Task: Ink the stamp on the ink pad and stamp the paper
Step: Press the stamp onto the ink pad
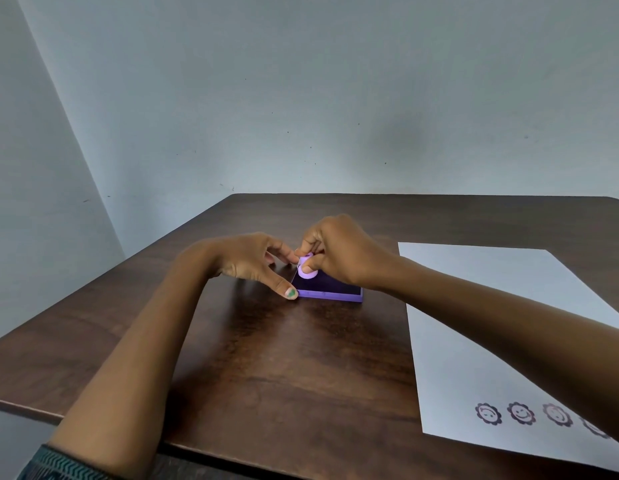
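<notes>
My right hand pinches the lilac stamp down on the purple ink pad, frame center. My left hand is spread, thumb and finger bracing the pad's left edge. Paper lies at right, flower-face prints lower right.

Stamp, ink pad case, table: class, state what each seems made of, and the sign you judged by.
Stamp: likely plastic, smooth lilac with a soft sheen and moulded flared base. Ink pad case: probably plastic too, with a crisp, even purple edge. Table: dark wood or wood-look laminate; grain streaks show, but the look cannot settle which.
</notes>
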The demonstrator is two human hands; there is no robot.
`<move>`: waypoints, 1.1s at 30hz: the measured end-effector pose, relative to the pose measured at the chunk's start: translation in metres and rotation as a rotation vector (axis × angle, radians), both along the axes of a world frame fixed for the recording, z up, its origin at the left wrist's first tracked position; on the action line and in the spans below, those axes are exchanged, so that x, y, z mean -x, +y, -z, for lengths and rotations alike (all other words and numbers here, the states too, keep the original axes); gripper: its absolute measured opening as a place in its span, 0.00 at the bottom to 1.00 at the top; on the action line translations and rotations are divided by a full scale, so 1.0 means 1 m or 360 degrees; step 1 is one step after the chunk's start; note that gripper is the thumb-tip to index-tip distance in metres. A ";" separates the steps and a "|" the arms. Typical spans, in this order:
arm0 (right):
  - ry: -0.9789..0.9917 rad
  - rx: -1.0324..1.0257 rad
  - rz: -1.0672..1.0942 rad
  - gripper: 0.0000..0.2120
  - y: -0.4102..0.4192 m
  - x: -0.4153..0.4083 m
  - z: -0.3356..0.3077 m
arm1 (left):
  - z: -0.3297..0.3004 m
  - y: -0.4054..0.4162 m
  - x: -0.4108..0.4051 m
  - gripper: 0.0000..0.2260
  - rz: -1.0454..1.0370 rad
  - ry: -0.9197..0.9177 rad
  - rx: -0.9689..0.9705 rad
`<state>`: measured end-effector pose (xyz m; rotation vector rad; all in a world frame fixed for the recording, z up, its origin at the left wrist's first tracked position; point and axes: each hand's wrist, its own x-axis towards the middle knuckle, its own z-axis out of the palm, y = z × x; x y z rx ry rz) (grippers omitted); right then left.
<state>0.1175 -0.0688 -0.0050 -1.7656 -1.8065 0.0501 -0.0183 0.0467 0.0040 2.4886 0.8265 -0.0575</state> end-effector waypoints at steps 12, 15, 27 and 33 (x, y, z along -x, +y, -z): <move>-0.0018 0.0002 0.0029 0.09 0.001 -0.002 0.001 | 0.000 0.000 0.000 0.25 0.0003 0.0001 -0.0007; 0.0030 -0.0012 0.0048 0.09 0.003 -0.003 0.001 | 0.000 0.000 -0.001 0.26 0.0006 0.0013 -0.0009; 0.0043 -0.0085 0.0068 0.09 0.003 -0.003 0.007 | 0.000 0.002 -0.001 0.24 0.0007 0.0025 -0.0038; -0.0117 -0.0099 0.0060 0.07 0.002 -0.001 0.013 | 0.000 0.001 -0.001 0.23 0.0010 0.0015 -0.0040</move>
